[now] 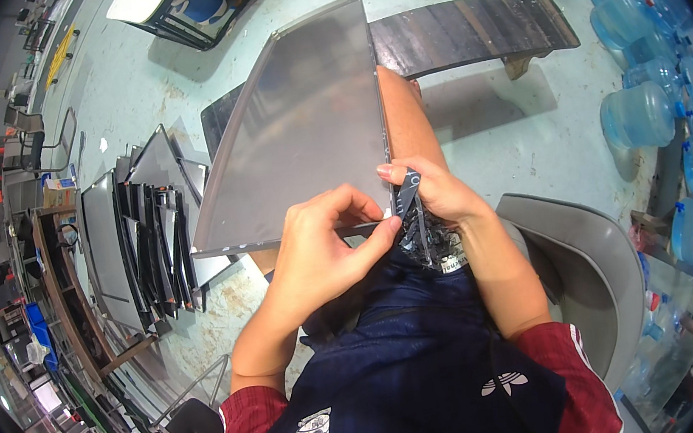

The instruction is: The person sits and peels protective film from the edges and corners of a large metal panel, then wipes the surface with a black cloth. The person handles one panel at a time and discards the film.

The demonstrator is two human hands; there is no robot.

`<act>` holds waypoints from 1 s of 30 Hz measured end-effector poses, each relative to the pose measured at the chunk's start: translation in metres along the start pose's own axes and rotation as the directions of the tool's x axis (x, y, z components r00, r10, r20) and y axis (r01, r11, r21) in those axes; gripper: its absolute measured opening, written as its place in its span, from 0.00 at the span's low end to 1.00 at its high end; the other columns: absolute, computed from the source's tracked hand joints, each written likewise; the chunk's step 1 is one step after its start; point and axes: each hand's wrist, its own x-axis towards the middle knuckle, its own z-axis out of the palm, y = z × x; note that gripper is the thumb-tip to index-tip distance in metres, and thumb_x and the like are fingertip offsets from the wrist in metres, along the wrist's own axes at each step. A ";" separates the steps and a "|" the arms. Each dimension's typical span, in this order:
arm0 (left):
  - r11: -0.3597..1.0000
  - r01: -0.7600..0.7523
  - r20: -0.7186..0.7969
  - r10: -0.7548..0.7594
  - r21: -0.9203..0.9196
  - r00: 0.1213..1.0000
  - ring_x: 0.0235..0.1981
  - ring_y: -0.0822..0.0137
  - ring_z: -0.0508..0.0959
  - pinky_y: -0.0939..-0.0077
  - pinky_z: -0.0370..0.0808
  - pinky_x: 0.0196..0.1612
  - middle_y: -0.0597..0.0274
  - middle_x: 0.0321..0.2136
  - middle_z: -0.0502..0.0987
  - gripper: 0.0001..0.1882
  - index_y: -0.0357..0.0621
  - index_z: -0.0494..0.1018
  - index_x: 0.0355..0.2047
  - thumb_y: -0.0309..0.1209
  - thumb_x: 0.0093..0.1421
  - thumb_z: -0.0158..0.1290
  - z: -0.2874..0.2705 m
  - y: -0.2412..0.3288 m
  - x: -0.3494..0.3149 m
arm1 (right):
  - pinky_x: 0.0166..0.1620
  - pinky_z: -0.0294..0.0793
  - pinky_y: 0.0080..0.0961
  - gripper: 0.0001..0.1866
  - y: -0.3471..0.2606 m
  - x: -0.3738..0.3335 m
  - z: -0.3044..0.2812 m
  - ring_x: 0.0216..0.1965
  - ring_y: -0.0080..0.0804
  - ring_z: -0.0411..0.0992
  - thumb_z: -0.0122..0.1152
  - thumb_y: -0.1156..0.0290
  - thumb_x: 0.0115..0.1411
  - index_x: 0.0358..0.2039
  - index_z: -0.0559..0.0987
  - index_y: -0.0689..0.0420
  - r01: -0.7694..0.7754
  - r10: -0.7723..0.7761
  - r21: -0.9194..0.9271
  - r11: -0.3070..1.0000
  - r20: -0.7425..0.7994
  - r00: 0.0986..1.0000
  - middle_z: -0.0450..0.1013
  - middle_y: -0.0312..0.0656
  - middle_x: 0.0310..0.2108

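"Panel (294,128): where's it at?"

"Over the legs (410,115), grey face toward me. Far end crosses the table (471,31) in my view; can't tell if they touch."

"My left hand (328,242)?"

"Pinching the near right corner, thumb and fingertips together at the rim. Maybe something thin in that pinch too; too small to tell."

"And my right hand (440,193)?"

"Curled around a black strip (410,188), dark crumpled bundle (424,246) hanging just below. One fingertip sits at the panel's right edge."

"How do I work this well?"

"I'd keep the left pinch on the rim, off the grey face; a thin sheet like that probably marks or flexes easily. Right fingertip steadies the edge near the corner, so nothing twists. Small, low finger moves, along the edge rather than across it."

"Risk?"

"Bundle could snag the corner or scrape the face, I'd guess. Hold it right of the edge. If only the legs carry the far end, pressing hard could tip it."

"Nearby?"

"Stack (141,248) of similar panels off left, chair (583,266) to the right."
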 end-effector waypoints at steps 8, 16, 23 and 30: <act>0.979 0.173 0.150 -0.156 -0.108 0.976 0.30 0.72 0.81 0.74 0.79 0.40 0.60 0.28 0.83 0.07 0.34 0.77 0.33 0.25 0.59 0.63 -0.007 -0.005 0.005 | 0.28 0.63 0.15 0.18 0.002 -0.001 0.003 0.25 0.10 0.64 0.57 0.55 0.73 0.28 0.76 0.53 0.006 -0.006 -0.017 1.000 -0.031 0.999 0.66 0.22 0.25; 0.996 0.005 0.073 -0.011 0.084 0.997 0.29 0.70 0.82 0.74 0.79 0.39 0.59 0.26 0.83 0.06 0.34 0.78 0.31 0.25 0.58 0.63 -0.004 0.005 0.001 | 0.29 0.63 0.15 0.17 0.000 -0.002 -0.001 0.26 0.10 0.64 0.57 0.56 0.72 0.29 0.76 0.53 -0.003 0.003 0.013 1.000 0.015 1.000 0.67 0.22 0.25; 0.983 0.165 0.185 -0.147 -0.083 0.972 0.29 0.75 0.79 0.77 0.76 0.36 0.64 0.24 0.81 0.06 0.35 0.78 0.31 0.25 0.58 0.63 -0.007 0.000 0.009 | 0.32 0.70 0.15 0.20 0.005 -0.001 -0.003 0.28 0.14 0.70 0.58 0.54 0.72 0.35 0.79 0.59 -0.005 0.006 -0.013 1.000 0.004 1.000 0.72 0.28 0.27; 0.971 0.217 0.195 -0.196 -0.096 0.961 0.27 0.80 0.75 0.80 0.73 0.36 0.69 0.23 0.78 0.05 0.36 0.78 0.32 0.24 0.58 0.60 -0.010 -0.004 0.012 | 0.33 0.70 0.16 0.20 0.006 -0.003 -0.001 0.29 0.13 0.69 0.58 0.54 0.73 0.36 0.79 0.60 -0.016 0.015 0.026 1.000 0.016 1.000 0.72 0.27 0.28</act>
